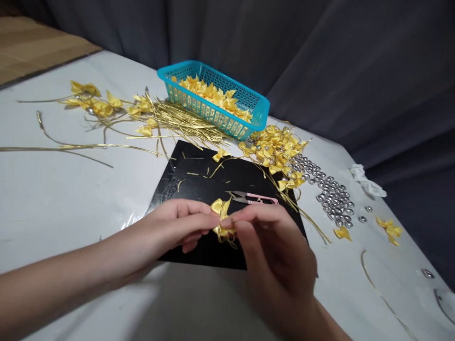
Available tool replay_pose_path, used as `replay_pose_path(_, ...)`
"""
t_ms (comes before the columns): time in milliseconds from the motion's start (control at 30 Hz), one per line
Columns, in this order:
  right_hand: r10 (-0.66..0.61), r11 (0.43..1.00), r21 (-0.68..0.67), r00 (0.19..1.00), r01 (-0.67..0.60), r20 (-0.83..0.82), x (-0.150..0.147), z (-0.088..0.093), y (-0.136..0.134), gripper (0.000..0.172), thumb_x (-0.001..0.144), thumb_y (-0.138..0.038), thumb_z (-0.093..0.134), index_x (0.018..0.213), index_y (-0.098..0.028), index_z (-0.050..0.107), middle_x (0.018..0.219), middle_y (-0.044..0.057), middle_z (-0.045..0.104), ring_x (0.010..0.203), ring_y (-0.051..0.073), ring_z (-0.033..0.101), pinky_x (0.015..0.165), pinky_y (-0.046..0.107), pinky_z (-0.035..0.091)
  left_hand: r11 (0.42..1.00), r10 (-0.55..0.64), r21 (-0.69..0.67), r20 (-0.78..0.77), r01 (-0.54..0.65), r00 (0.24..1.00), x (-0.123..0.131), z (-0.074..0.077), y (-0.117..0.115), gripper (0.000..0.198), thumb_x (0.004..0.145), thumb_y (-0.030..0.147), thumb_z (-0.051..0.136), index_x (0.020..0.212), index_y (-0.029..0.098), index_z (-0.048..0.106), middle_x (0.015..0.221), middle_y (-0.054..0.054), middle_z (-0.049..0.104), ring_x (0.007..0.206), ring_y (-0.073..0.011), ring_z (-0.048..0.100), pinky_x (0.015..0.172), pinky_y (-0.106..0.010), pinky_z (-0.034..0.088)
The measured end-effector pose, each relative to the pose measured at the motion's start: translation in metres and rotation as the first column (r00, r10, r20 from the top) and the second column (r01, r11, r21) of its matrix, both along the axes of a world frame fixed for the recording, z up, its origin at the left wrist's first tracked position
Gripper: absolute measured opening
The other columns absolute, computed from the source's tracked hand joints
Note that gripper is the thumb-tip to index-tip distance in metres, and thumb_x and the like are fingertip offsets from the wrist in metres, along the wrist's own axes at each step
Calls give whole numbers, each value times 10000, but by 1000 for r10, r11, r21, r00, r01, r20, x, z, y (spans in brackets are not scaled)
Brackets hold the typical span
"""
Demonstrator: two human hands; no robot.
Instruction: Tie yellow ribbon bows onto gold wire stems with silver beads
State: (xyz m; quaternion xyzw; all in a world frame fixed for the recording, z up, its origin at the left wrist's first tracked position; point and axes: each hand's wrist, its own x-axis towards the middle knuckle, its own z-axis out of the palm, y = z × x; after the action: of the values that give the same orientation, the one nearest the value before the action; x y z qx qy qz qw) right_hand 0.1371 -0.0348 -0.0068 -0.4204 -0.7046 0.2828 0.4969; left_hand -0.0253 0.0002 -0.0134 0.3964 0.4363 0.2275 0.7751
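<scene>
The left hand (pixel 177 222) and the right hand (pixel 273 246) meet fingertip to fingertip over the black mat (pixel 199 189); between them sits a small yellow ribbon bow (pixel 221 214), both grips narrow and pinched on it, the left from one side, the right from the other; neither hand is nearer, since both touch it. The bow's long axis runs roughly up and down between the two grips; thin gold wire (pixel 227 239) curls out below the pinch, glossy and stiff against the soft satin loops. Just beyond the right grip, lying flat on the mat, are pink-handled thread snips (pixel 254 199), blades pointing toward the left hand's side. Farther beyond, on the white counter (pixel 64 203), lie a heap of finished yellow bows (pixel 275 149), a bundle of straight gold wires (pixel 185 123), and a teal plastic basket (pixel 213 111) with latticed walls holding more bows; out past the right hand spreads a patch of small silver beads (pixel 330 194), rounded and shiny.
</scene>
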Motion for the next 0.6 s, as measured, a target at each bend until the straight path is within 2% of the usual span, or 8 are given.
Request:
replay_pose_path(133,-4,1000,3,999,4,-48,3,1,0,199,883,-27,482,971,-192,551,842,-2,610,612,40,573,625,157,525,985,80,-159,89,-65,993,0,1,0,263,688,387,731,645,155,616,530,75,345,511,-83,229,464,-198,198)
replay_pose_path(233,19,1000,18,998,-18,-53,3,0,1,220,878,-9,476,981,-189,548,848,3,604,665,51,588,657,167,525,975,105,-209,109,-81,988,0,2,0,220,686,353,739,666,153,650,518,78,337,508,-82,218,458,-182,213)
replay_pose_path(300,43,999,35,998,-42,-42,3,0,1,247,868,13,472,1001,-183,544,855,8,604,717,62,597,681,172,525,985,34,-173,108,-15,994,-1,3,1,204,714,341,720,653,150,680,507,71,353,503,-81,216,446,-180,201)
replay_pose_path(433,71,995,64,997,-70,-17,3,-2,1,262,858,26,477,1022,-170,534,834,0,592,690,51,575,696,169,520,997,49,-60,51,-46,998,-1,5,2,185,677,359,753,650,177,739,525,58,403,509,-79,231,431,-183,172)
replay_pose_path(600,99,992,76,995,-98,-1,4,-2,1,251,859,25,475,1015,-165,527,831,-1,594,680,46,571,683,169,514,998,34,-52,25,-32,999,-1,5,1,175,671,352,747,650,178,736,534,59,398,511,-82,211,423,-183,157)
